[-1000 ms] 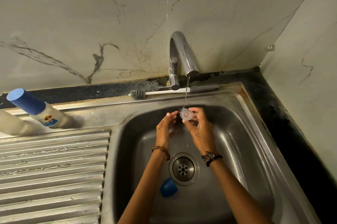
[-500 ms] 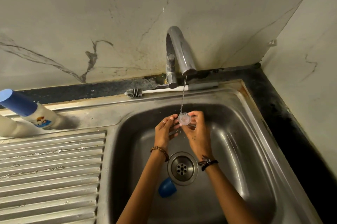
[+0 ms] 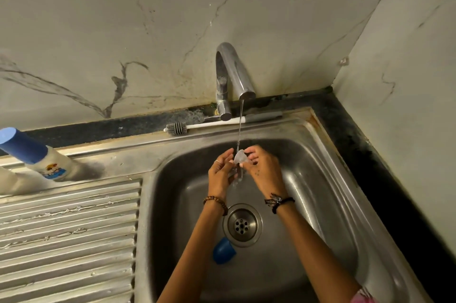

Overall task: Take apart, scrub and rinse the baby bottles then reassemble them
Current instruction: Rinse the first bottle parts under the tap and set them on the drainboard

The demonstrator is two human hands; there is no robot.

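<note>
Both forearms reach up from the bottom edge into the steel sink (image 3: 328, 179), bare, angled inward so the hands meet over the basin's far half. A blue cap (image 3: 223, 253), smooth plastic and cup-shaped, lies on its side on the basin floor just left of the round perforated drain (image 3: 242, 224), beside the left forearm. Left wrist carries a brown bead bracelet (image 3: 217, 202); right wrist a dark cord band (image 3: 278, 201).

Left hand (image 3: 220, 172) is palm-in, a ring on one finger, fingers (image 3: 228, 156) curled lightly onto the left edge of the nipple (image 3: 240, 157). Right hand (image 3: 262, 167) is back-up, fingers and thumb pinching the nipple's right side. The nipple is clear, soft-looking silicone, held between both hands over the basin, directly under the thin water stream (image 3: 239, 127). Exact finger placement behind it cannot be told.

To the left is the ribbed steel drainboard (image 3: 69, 241), wet. At its far-left edge stand a white bottle (image 3: 49, 167) with a printed label and blue cap, and the side of another pale bottle.

On the sink's back ledge lies a bottle brush (image 3: 209, 125), grey bristles, white stem, grey handle. The chrome curved tap (image 3: 232, 73) rises behind it. Dark stone bench (image 3: 365, 159) rims the sink; veined marble wall (image 3: 148, 31) behind.
</note>
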